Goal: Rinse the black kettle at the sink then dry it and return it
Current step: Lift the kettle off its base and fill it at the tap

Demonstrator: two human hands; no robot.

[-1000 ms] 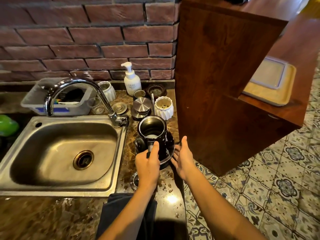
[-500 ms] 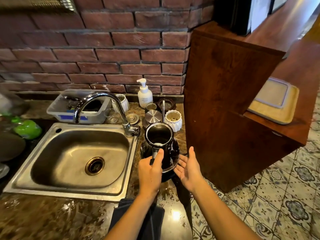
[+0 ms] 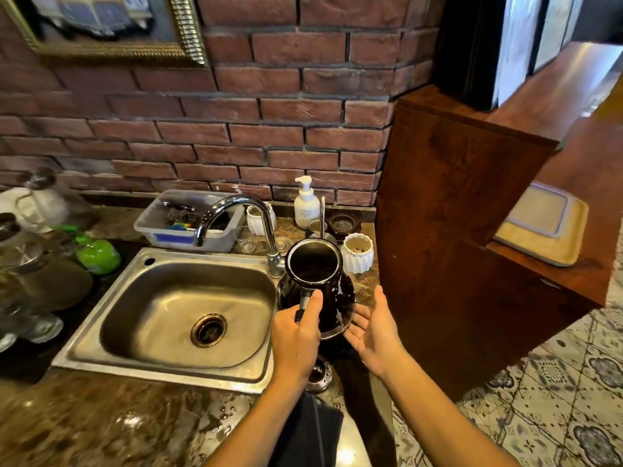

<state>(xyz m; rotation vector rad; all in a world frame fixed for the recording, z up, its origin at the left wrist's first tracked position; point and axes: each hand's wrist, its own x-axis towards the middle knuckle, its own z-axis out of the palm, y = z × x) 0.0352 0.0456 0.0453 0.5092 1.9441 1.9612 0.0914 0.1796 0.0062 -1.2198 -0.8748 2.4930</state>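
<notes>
The black kettle [image 3: 333, 291] has no lid on and is lifted just right of the steel sink [image 3: 175, 311]. My left hand [image 3: 295, 342] grips its handle, thumb lying along the top. My right hand [image 3: 372, 332] is held open, palm up, beside and slightly under the kettle's base; I cannot tell whether it touches. The chrome tap [image 3: 236, 214] arches over the sink, and no water runs from it. A dark cloth [image 3: 306, 429] lies on the counter by my left forearm.
Behind the kettle stand a white ribbed cup [image 3: 357, 252], a soap pump bottle [image 3: 306, 203] and a plastic tub [image 3: 188, 222] of scrubbers. A green bottle [image 3: 97, 256] and glassware sit left of the sink. A wooden cabinet [image 3: 448, 230] rises close on the right.
The kettle has risen off the counter and come slightly toward the sink. My right hand has turned palm up near its base. My head has tilted up.
</notes>
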